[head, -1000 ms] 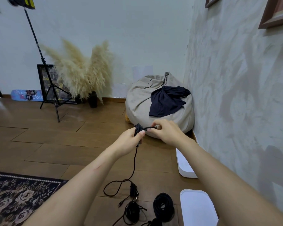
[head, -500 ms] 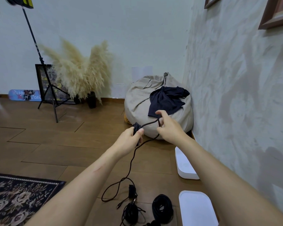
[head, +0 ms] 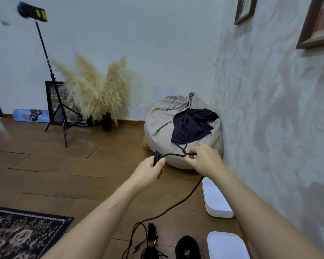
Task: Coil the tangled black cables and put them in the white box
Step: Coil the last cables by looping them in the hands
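Linking both hands, black cable (head: 173,154): left hand (head: 148,169) gripping coil (head: 156,157), right hand (head: 204,160) pinching loop (head: 184,154).

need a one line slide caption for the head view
Left hand grips a partly coiled black cable while the right hand pinches a loop of it.

Room in home. Wood floor (head: 45,174) with flowery rug (head: 17,234) at near left. Big soft beanbag (head: 161,128) in corner, dark cloth (head: 193,126) thrown on top. Fluffy dry grass (head: 95,90) in dark vase (head: 106,124) by back wall. Framed pictures (head: 244,10) up on right wall. One more frame (head: 49,109) on floor, leaning on back wall behind tall black tripod stand (head: 58,109).
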Action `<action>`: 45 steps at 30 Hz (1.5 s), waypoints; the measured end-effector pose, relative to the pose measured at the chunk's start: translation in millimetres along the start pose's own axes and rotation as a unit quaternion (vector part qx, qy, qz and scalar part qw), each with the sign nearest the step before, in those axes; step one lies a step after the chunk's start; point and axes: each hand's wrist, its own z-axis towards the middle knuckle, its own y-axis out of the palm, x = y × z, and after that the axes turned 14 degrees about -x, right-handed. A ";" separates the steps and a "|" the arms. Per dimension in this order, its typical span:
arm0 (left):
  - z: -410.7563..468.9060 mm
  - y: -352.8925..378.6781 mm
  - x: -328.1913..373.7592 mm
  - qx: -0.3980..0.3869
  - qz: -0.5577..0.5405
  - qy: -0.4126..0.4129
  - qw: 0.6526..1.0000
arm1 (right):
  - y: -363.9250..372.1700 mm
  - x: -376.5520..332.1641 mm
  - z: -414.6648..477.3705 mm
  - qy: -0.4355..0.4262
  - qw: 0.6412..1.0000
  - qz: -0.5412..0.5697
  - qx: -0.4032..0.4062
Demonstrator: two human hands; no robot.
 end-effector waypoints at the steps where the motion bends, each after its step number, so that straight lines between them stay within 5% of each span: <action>1: -1.1 -0.8 0.1 -0.005 0.003 0.001 1.000 | 1.3 0.2 1.1 0.002 1.000 -0.012 -0.006; 9: -5.7 -1.6 11.3 0.019 0.004 0.035 0.999 | 8.8 -7.4 9.7 -0.043 0.988 -0.064 0.137; 16: -7.3 -3.0 15.7 0.054 -0.023 0.053 0.997 | 4.0 -6.6 8.5 -0.047 0.983 -0.095 0.148; 23: -7.1 2.1 18.5 0.063 -0.015 0.050 0.997 | 9.8 -18.2 4.8 -0.044 0.993 0.003 0.107; 32: -0.8 -1.4 12.8 0.119 -0.022 0.015 0.993 | 3.1 -11.7 5.9 -0.031 0.978 0.204 -0.044; 38: -0.4 1.8 11.9 0.122 -0.010 0.019 0.992 | 5.7 -6.1 -2.9 -0.007 0.986 0.115 -0.120; 45: -1.2 2.8 17.4 0.140 -0.011 0.031 0.990 | 2.4 -14.9 -5.9 0.040 0.992 0.110 -0.047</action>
